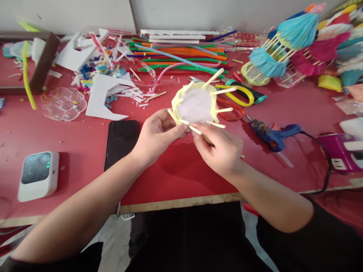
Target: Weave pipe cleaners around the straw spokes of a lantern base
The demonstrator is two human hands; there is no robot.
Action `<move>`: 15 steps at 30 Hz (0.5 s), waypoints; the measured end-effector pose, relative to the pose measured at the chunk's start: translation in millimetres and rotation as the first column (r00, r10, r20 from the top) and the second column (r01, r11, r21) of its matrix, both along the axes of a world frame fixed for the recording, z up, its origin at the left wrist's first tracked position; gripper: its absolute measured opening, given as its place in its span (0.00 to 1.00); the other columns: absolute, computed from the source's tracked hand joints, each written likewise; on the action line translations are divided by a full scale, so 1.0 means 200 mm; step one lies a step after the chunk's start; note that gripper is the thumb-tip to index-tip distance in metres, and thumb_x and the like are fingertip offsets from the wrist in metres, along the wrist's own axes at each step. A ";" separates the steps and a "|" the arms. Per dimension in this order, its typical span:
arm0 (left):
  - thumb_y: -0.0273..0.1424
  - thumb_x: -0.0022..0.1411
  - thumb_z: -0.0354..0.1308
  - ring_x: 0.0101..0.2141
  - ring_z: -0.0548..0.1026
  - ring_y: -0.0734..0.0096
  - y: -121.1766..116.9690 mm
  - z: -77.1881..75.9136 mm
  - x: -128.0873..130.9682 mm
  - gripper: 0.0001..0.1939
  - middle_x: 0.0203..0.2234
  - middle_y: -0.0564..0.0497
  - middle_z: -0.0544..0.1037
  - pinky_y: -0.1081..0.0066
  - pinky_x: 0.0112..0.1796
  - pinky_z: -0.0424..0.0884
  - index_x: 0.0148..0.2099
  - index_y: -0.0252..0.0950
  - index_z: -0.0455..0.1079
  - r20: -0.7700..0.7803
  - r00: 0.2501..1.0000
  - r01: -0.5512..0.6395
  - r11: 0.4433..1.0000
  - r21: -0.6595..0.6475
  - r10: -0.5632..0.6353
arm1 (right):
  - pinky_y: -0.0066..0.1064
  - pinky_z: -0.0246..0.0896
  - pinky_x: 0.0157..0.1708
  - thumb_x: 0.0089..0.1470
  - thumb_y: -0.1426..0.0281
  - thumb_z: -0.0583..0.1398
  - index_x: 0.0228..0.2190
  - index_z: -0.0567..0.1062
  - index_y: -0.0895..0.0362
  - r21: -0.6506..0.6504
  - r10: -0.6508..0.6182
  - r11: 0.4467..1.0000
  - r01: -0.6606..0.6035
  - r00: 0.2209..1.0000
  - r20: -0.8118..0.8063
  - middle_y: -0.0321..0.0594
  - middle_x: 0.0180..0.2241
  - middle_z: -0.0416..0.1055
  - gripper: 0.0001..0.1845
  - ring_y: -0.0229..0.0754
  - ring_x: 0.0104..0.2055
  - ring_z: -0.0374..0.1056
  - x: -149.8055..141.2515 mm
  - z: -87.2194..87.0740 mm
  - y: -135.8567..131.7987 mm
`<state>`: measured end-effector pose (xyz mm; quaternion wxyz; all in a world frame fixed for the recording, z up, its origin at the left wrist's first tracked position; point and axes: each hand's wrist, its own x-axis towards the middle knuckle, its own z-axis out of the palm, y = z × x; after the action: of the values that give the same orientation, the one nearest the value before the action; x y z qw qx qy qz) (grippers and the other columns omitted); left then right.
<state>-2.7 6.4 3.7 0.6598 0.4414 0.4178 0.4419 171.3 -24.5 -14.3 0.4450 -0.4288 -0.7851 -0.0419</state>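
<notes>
Above the red table I hold up a round white disc (195, 105) with a pale yellow, clay-like rim and several pale sticks (224, 90) standing out from it. My left hand (159, 132) grips its near left edge between thumb and fingers. At the near rim, my right hand (218, 145) is closed, its thumb and forefinger pinched on a short pale stick (195, 130). The right fingers hide part of that edge. Just behind the disc lie scissors with yellow handles (246, 94) and a red-handled pair (234, 109).
A blue glue gun (269, 134) with a black cord rests at right. Blue paper-fringed stick towers (272, 60) stand at back right. Coloured pipe cleaners (184, 56), cut white foam board (99, 94) and scraps fill the back. A phone (121, 139) and white device (38, 175) lie at left.
</notes>
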 end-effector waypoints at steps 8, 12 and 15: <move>0.32 0.51 0.73 0.33 0.81 0.69 0.00 0.00 0.01 0.22 0.30 0.54 0.82 0.70 0.39 0.79 0.46 0.39 0.69 -0.034 0.994 -0.103 0.992 0.068 0.105 | 0.28 0.74 0.32 0.60 0.76 0.61 0.40 0.79 0.49 0.011 -0.026 1.000 0.026 1.000 0.006 0.36 0.30 0.82 0.11 0.37 0.27 0.75 0.01 0.01 0.01; 0.30 0.50 0.73 0.31 0.82 0.68 0.01 -0.01 0.01 0.25 0.28 0.55 0.81 0.70 0.37 0.79 0.47 0.40 0.65 -0.022 0.991 -0.130 0.991 0.046 0.131 | 0.26 0.73 0.33 0.58 0.78 0.63 0.38 0.77 0.52 0.021 -0.012 1.000 0.012 1.000 0.011 0.35 0.27 0.79 0.09 0.35 0.26 0.73 0.02 0.03 0.01; 0.29 0.49 0.73 0.30 0.82 0.70 0.03 -0.03 0.00 0.27 0.27 0.57 0.81 0.72 0.34 0.79 0.47 0.40 0.62 -0.002 0.987 -0.159 0.985 0.061 0.160 | 0.26 0.73 0.32 0.58 0.77 0.64 0.36 0.76 0.52 0.040 -0.035 0.999 0.035 0.999 -0.008 0.34 0.27 0.79 0.08 0.36 0.27 0.75 0.03 0.04 0.02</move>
<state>-2.5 11.6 -2.7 0.6071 0.4279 0.4404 0.5044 176.4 -20.4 -6.7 0.4557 -0.4335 -0.7748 -0.0639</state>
